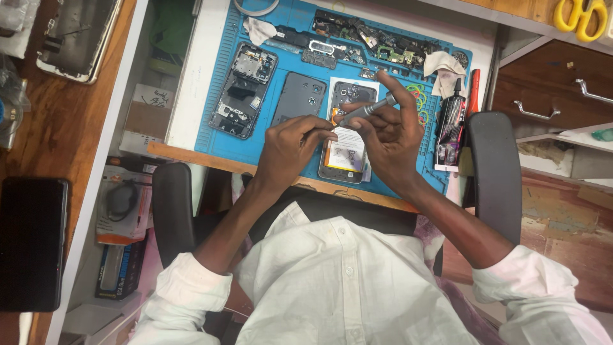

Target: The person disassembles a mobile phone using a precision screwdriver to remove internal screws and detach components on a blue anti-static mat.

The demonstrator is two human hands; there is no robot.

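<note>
Gripping a grey screwdriver (365, 110), the right hand (389, 137) is working over an opened phone (345, 137) at the blue mat's (211, 102) five o'clock; the left hand (290, 150) is pinching its tip — a slip could gouge the exposed battery.

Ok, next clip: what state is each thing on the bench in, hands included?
Right hand: gripping a grey screwdriver, index finger on its top end.
Left hand: fingertips at the screwdriver's tip.
Open phone: back removed, battery exposed, lying flat under the hands.
Grey back cover: detached, lying on the blue mat.
Second phone: opened, circuit boards exposed.
Glue tube: capped, lying flat.
Yellow scissors: closed.
</note>
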